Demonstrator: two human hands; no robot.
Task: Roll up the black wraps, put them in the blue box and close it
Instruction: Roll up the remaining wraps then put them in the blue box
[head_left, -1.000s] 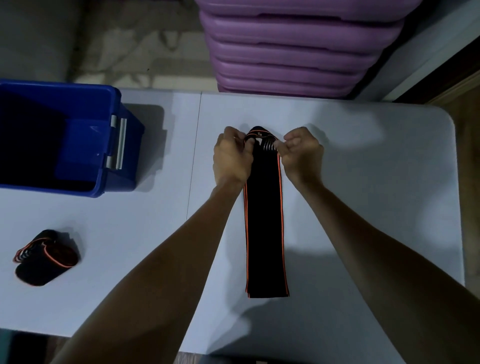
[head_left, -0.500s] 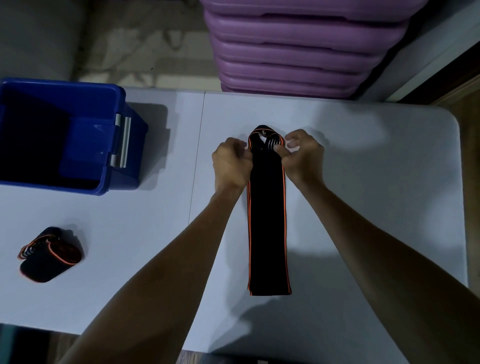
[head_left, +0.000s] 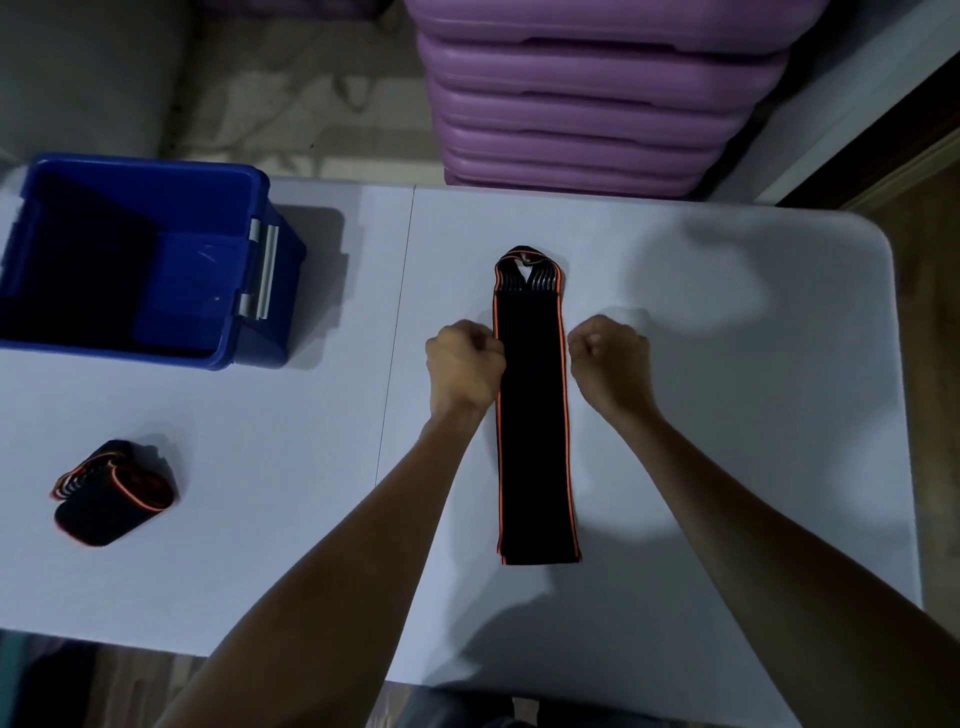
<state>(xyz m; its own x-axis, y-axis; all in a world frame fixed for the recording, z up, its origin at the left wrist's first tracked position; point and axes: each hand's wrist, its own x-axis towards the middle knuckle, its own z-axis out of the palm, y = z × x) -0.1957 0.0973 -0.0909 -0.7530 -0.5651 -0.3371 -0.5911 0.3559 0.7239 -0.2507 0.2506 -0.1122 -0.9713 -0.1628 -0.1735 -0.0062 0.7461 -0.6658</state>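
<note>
One wrap (head_left: 535, 415) lies flat along the table (head_left: 727, 364) middle, unrolled; a rolled one (head_left: 111, 493) sits near the left edge. The left hand (head_left: 464, 364) and right hand (head_left: 609, 356) flank it, clenched (seemingly empty). Next: rolling from one end, then into the box (head_left: 260, 208).

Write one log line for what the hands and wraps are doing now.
left hand: fist beside flat wrap | right hand: fist, other side | rolled wrap: on table | blue box: open
</note>
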